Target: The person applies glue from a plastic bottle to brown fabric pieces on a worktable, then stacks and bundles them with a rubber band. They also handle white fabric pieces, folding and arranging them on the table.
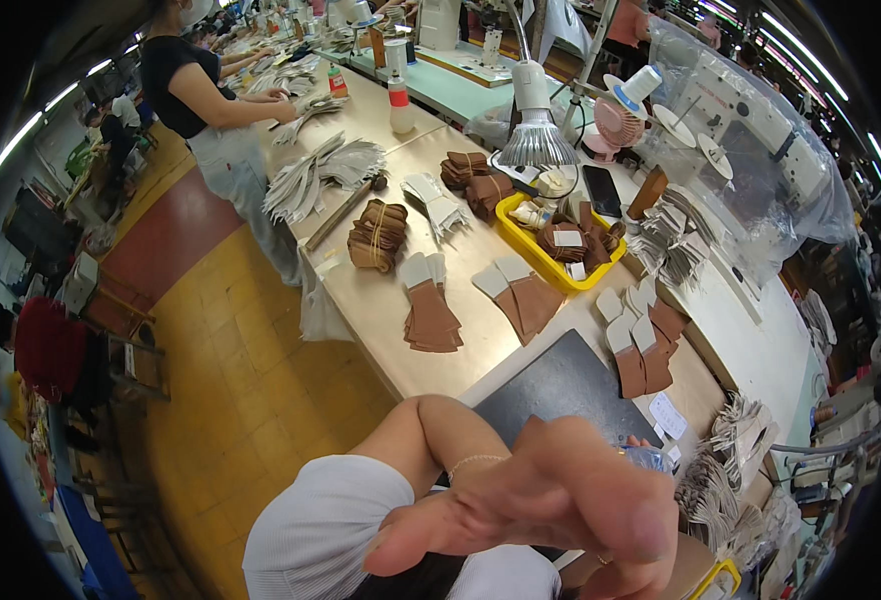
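Observation:
My left hand (531, 490) looms large close to the camera, thumb spread from its bent fingers, nothing visible in it. Behind it, only a few fingertips of what seems my right hand (635, 441) show beside a clear bluish plastic item (651, 458); whether they grip it is hidden. A dark flat board (571, 385) lies on the table just past my hands. Beyond it are fanned stacks of brown cut pieces with pale ends: one at left (431, 315), one in the middle (526, 305), one at right (644, 345).
A yellow basket (601, 277) holds brown bundles. Nearby are a tied brown bundle (378, 235), a lamp (539, 140), a phone (602, 190) and a paper slip (668, 415). Grey piece stacks (673, 240) line the right side. A co-worker (196, 100) stands at the table's far left.

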`<state>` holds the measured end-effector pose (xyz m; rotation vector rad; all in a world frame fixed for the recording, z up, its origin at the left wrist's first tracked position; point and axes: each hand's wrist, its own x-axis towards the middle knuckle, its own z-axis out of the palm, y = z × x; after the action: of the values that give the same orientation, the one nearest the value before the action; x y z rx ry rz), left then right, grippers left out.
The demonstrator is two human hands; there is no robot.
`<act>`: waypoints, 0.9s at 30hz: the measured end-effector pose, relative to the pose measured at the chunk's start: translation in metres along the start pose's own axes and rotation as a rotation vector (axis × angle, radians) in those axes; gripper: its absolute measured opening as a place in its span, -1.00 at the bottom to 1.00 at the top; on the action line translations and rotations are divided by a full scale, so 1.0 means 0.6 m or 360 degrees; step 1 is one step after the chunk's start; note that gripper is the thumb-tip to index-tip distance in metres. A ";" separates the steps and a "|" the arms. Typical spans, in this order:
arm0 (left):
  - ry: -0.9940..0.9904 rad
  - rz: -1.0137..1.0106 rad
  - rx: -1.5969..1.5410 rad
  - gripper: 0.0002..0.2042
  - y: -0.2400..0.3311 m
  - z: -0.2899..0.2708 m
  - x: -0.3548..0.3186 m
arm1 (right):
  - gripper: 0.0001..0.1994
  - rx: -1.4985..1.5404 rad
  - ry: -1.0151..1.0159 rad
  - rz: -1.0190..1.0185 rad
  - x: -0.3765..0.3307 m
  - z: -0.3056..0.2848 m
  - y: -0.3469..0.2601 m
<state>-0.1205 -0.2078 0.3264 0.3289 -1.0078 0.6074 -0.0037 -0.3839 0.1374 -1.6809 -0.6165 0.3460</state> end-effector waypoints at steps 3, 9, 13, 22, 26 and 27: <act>0.0043 -0.0018 0.0019 -0.34 0.007 0.011 -0.001 | -0.06 0.0003 -0.0026 -0.0007 0.003 0.003 -0.003; 0.0092 -0.0010 0.0044 -0.50 0.026 0.024 -0.007 | -0.06 0.0004 -0.0046 -0.0012 -0.002 0.013 -0.005; 0.0003 0.0157 0.0026 -0.51 0.011 0.014 -0.011 | -0.07 0.0005 -0.0053 -0.0020 -0.001 0.012 -0.003; -0.0013 0.0126 0.0077 -0.52 0.018 0.014 -0.006 | -0.08 -0.0008 -0.0073 -0.0013 0.001 0.012 -0.009; -0.0019 0.0132 0.0070 -0.53 0.015 0.012 -0.008 | -0.08 -0.0023 -0.0057 -0.0003 0.001 0.011 -0.001; -0.0017 0.0131 0.0068 -0.53 0.013 0.012 -0.006 | -0.08 -0.0026 -0.0058 0.0001 0.000 0.011 -0.001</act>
<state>-0.1317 -0.2067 0.3270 0.3299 -1.0236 0.7034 -0.0074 -0.3785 0.1366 -1.6938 -0.6474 0.3732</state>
